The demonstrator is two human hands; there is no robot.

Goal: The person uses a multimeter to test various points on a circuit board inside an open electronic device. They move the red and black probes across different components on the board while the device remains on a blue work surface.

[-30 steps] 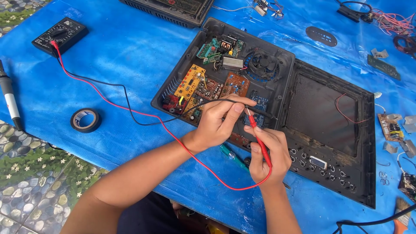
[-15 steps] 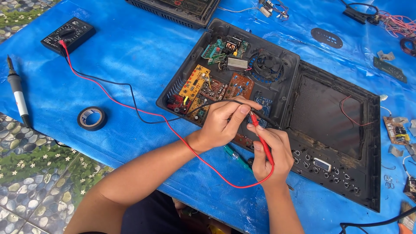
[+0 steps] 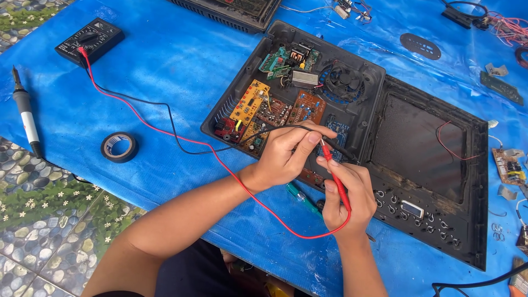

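Right hand (image 3: 345, 195) clamped around red probe (image 3: 334, 175), tip pointing up toward left fingers. Left hand (image 3: 286, 157) closed on black probe (image 3: 308, 130) — held just above orange circuit boards (image 3: 258, 104) inside open black appliance casing (image 3: 352, 126). Both hands touching over casing's near edge. Red lead (image 3: 165, 132) and black lead (image 3: 159, 107) trailing off left of the grip to black multimeter (image 3: 89, 39). Green screwdriver (image 3: 301, 196) just below left hand. Electrical tape roll (image 3: 119, 147) and soldering iron (image 3: 26, 115) well left — on blue tarp (image 3: 165, 60).

Surface: blue tarp (image 3: 165, 71) before me.
On it: multimeter (image 3: 89, 39) at ten o'clock; tape roll (image 3: 119, 147) at nine; opened appliance case (image 3: 423, 159) at two.
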